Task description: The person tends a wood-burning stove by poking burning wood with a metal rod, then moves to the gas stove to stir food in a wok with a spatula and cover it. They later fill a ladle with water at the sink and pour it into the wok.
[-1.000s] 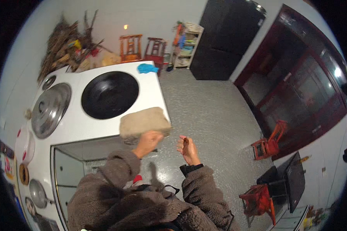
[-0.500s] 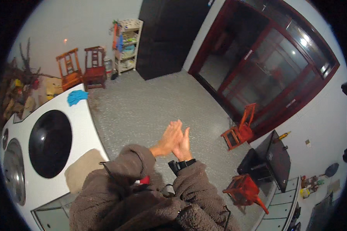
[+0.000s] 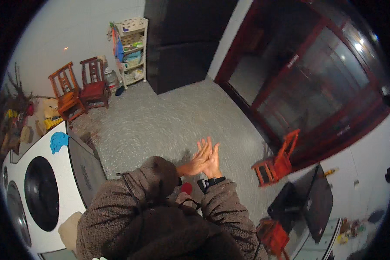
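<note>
My left hand (image 3: 194,166) and my right hand (image 3: 212,166) meet in front of me, palm against palm. The fingers of both are stretched out, and no object shows between them. The left lies across the right palm, so part of that palm is hidden. A black watch (image 3: 210,183) sits on my right wrist. Brown fleece sleeves cover both forearms.
To the left stands a white stove counter (image 3: 69,186) with a black round lid (image 3: 41,193) and a blue cloth (image 3: 59,142). Wooden chairs (image 3: 94,82), a shelf rack (image 3: 134,52) and a black cabinet (image 3: 182,47) line the back. A red chair (image 3: 279,162) and black table (image 3: 314,203) are right.
My view has shifted, so the counter sits lower and further left. My hands remain pressed together, with the left one now lying more across the right.
</note>
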Available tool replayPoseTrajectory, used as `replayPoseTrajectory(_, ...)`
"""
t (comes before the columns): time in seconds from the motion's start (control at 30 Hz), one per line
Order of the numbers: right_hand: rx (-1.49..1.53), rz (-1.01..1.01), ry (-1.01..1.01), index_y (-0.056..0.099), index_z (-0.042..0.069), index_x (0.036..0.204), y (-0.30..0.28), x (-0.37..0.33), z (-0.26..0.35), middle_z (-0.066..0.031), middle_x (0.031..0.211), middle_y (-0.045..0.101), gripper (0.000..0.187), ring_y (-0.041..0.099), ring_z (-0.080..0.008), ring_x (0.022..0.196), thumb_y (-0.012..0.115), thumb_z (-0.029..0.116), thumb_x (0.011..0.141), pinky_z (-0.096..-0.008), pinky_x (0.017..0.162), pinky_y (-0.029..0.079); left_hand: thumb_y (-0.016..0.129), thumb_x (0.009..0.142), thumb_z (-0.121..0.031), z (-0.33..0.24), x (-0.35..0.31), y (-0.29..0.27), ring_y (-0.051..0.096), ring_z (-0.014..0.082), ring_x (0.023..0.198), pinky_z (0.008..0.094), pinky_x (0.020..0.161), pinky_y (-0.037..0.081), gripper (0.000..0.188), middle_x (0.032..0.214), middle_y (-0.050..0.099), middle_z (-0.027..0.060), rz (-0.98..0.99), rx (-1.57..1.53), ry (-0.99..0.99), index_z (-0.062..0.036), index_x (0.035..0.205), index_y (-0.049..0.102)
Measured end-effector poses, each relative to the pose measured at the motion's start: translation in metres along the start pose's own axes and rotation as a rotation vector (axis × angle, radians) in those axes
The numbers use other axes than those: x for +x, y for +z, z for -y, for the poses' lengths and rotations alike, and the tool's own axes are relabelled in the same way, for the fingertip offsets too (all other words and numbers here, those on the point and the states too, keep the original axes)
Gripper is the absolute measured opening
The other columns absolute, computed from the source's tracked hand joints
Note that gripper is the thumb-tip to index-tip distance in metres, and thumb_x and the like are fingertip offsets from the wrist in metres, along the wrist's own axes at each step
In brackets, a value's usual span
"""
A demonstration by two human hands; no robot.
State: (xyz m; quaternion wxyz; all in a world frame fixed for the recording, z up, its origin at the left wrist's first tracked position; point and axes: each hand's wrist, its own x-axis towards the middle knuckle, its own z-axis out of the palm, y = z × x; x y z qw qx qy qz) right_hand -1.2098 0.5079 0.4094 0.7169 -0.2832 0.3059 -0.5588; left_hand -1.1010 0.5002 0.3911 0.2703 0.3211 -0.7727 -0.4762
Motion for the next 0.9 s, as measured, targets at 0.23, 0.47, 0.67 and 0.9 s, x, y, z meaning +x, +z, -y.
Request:
replayPoseTrajectory(0.23,-0.297,-0.031,0.305,0.005,0.019,0.146,-0.080,0.156,0.059,-0.0131,0.150,0.012,0.068,0.021,-0.0367,0.134,0.027,0.056,0.093,-0.0494,0.109,0.018,0.049,0.094,-0.036,0.086,0.094,-0.120,0.050,0.0226,0.115,0.0351,0.096,0.040,0.053,0.124,0.052,0.0141,-0.119,-0.282,-0.218,-0.0044,0.135,0.037)
replayPoseTrajectory(0.47,-0.263,-0.123,0.395,0.042,0.003,0.129,-0.158,0.323,0.074,-0.0136,0.121,0.052,0.044,0.049,-0.0254,0.110,0.041,0.032,0.096,-0.0375,0.095,0.039,0.058,0.079,-0.023,0.271,0.008,-0.195,0.048,0.0158,0.054,0.0348,0.052,0.039,0.028,0.057,0.053,0.0071,-1.418,-0.224,-0.673,0.0012,0.065,0.057)
replayPoseTrajectory(0.67,-0.186,-0.076,0.389,0.052,0.005,0.117,-0.180,0.490,0.115,-0.0074,0.102,0.059,0.031,0.056,-0.0215,0.089,0.041,0.024,0.096,-0.0337,0.083,0.045,0.060,0.072,-0.012,0.349,-0.003,-0.246,0.054,0.0415,0.056,0.0462,0.055,0.043,0.020,0.063,0.058,0.0253,-1.566,0.379,-1.178,0.0066,0.066,0.061)
replayPoseTrajectory(0.9,-0.357,-0.173,0.152,0.056,0.008,0.112,-0.155,0.629,0.206,-0.0051,0.099,0.058,0.030,0.054,-0.0190,0.089,0.045,0.027,0.093,-0.0366,0.078,0.045,0.067,0.072,-0.029,0.434,0.160,-0.358,0.064,0.0307,0.076,0.0433,0.061,0.047,0.028,0.078,0.066,0.0194,-0.970,1.229,-1.235,-0.0040,0.083,0.068)
